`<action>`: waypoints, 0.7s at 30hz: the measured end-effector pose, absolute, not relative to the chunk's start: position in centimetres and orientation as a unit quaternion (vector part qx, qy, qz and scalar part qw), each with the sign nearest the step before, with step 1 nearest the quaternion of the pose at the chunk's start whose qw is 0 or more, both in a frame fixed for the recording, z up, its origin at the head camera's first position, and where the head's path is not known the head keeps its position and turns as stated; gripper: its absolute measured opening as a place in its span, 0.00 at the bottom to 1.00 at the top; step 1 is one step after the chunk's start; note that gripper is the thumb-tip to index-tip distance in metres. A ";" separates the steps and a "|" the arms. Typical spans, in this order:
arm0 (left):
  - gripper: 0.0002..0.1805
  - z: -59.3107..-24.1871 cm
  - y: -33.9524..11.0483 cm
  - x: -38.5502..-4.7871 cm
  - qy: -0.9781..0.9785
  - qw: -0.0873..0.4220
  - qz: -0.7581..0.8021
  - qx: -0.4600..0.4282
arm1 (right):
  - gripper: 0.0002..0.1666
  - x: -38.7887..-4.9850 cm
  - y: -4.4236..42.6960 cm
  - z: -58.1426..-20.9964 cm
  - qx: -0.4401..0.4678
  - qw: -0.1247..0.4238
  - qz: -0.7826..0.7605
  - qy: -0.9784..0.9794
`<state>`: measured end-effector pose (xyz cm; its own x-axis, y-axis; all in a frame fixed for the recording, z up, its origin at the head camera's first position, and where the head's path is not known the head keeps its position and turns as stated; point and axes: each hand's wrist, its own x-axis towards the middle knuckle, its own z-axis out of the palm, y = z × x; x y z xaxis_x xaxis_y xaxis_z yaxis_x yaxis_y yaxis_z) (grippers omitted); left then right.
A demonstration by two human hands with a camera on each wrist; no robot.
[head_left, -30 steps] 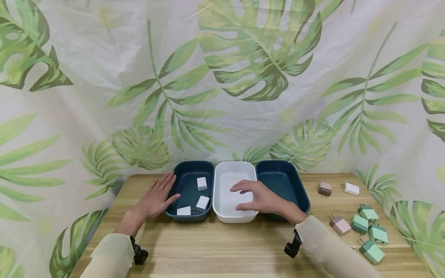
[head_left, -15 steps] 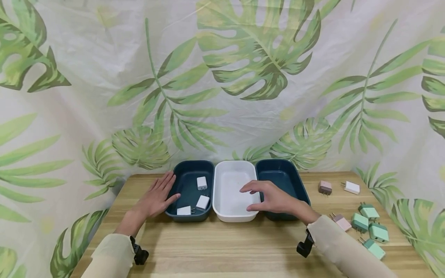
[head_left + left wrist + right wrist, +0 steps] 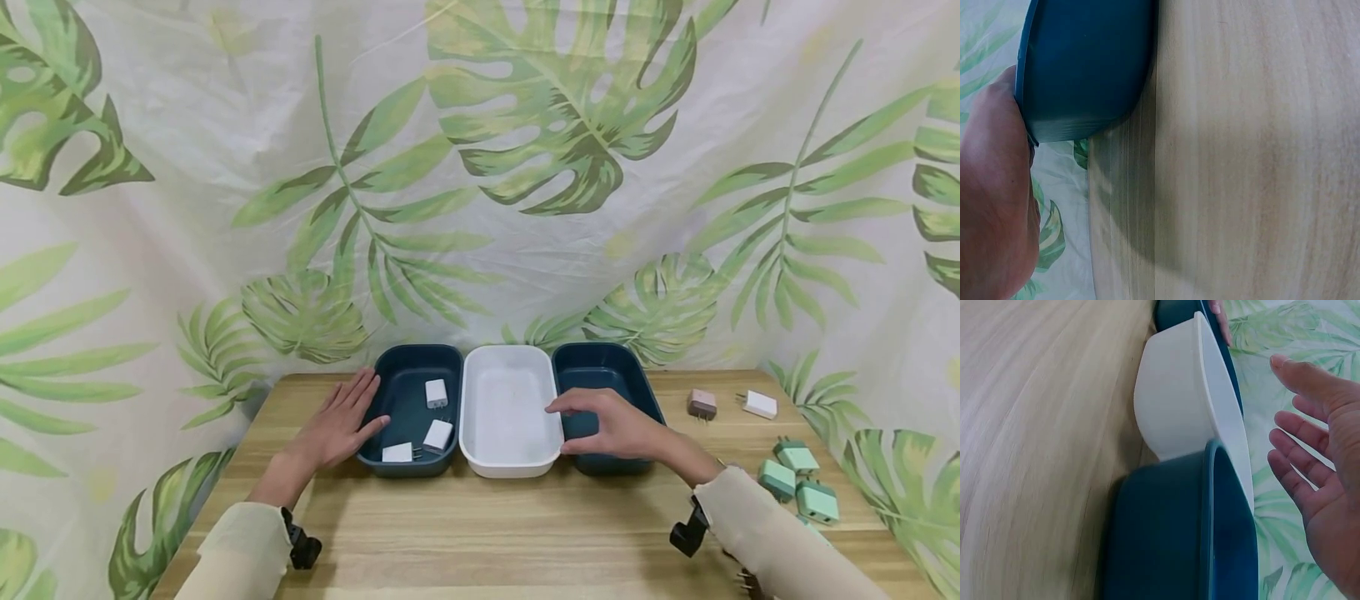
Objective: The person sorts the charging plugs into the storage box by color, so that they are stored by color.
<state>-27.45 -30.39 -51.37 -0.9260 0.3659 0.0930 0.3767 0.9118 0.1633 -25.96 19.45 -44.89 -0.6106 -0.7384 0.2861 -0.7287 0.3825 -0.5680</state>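
Observation:
My left hand (image 3: 337, 429) rests on the left rim of the left dark blue tray (image 3: 401, 400), fingers straight and thumb over the rim. Several white charger plugs (image 3: 437, 393) lie in that tray. Above the right dark blue tray (image 3: 606, 367) hovers my right hand (image 3: 611, 425), its fingers apart and loosely bent with nothing between them. The fingertips are near the right edge of the white tray (image 3: 510, 400), which stands between the two blue ones. In the right wrist view the right hand (image 3: 1329, 456) is apart from the trays.
On the table's right lie several green charger plugs (image 3: 816, 502), a pink-and-brown plug (image 3: 702, 404) and a white plug (image 3: 760, 405). My right sleeve (image 3: 780, 533) covers part of that group. A leaf-patterned cloth (image 3: 525, 275) hangs behind the table (image 3: 480, 533).
My right hand has moved right, from over the white tray to over the right blue tray. Its sleeve now hides more of the plugs. The left hand has stayed put.

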 end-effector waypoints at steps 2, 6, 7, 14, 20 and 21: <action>0.47 -51.4 -30.5 -27.5 -0.978 0.027 -0.088 -0.189 | 0.31 -26.0 20.0 -44.8 -0.439 0.004 -0.332 0.835; 0.47 -51.4 -30.5 -27.6 -0.978 0.026 -0.087 -0.188 | 0.31 -26.0 21.3 -44.8 -0.431 -0.001 -0.331 0.839; 0.47 -51.4 -30.5 -27.6 -0.978 0.026 -0.087 -0.188 | 0.30 -26.0 21.6 -44.9 -0.431 -0.004 -0.333 0.839; 0.46 -51.4 -30.4 -27.6 -0.977 0.031 -0.095 -0.190 | 0.28 -26.3 23.8 -45.0 -0.438 -0.049 -0.330 0.835; 0.46 -51.4 -30.3 -27.4 -0.976 0.038 -0.096 -0.192 | 0.28 -26.2 25.8 -44.7 -0.409 -0.040 -0.322 0.853; 0.46 -51.4 -30.3 -27.4 -0.976 0.039 -0.096 -0.193 | 0.28 -26.1 26.1 -44.7 -0.402 -0.036 -0.317 0.858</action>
